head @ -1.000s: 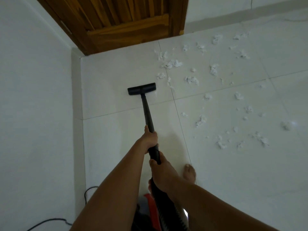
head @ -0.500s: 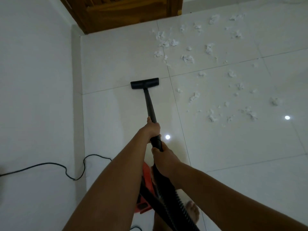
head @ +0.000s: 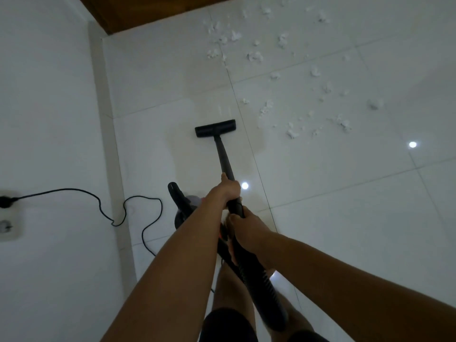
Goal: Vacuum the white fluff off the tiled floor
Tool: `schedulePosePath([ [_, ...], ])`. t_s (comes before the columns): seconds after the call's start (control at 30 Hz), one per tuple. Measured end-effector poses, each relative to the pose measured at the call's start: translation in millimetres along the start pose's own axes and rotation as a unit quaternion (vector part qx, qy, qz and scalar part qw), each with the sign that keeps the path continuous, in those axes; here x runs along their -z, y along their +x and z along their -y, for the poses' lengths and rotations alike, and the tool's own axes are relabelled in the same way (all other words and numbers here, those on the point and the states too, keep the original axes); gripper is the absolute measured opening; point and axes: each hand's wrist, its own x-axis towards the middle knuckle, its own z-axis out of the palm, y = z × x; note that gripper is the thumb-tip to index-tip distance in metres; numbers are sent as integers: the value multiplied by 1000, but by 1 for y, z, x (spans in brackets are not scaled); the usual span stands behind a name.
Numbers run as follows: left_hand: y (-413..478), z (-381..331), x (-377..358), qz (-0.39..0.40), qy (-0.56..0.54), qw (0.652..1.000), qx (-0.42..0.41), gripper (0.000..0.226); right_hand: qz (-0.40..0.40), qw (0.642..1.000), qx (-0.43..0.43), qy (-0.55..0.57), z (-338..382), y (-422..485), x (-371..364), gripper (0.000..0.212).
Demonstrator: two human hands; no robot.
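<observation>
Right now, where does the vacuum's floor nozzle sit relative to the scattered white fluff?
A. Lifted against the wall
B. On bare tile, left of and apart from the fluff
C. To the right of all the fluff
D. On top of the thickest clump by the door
B. The floor nozzle rests flat on bare tile, with the nearest white fluff lying off to its right and more beyond it, none touching it.

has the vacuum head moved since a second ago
Yes. The vacuum head has come back toward the person, away from the wooden door, crossing a grout line.
</observation>
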Motion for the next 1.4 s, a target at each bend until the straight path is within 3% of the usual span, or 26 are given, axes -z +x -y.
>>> schedulePosePath([
  [0.1, -9, 18, -18, 1, 2, 1000, 0, 75, -6, 1000, 5, -19, -26, -9, 2, 40],
  [0.47, -31, 51, -42, -3, 16, 1000, -26, 74, 12, 997, -13, 70, -70, -34, -1, 28],
  [0.83, -64, 39, -68, 0, 27, 998, -59, 74, -8, 995, 31, 96, -80, -68, 18, 36],
  [1.4, -64, 34, -173, 18, -1, 1000, -17, 76, 12, 999, -16, 27, -122, -67, 125, 39],
])
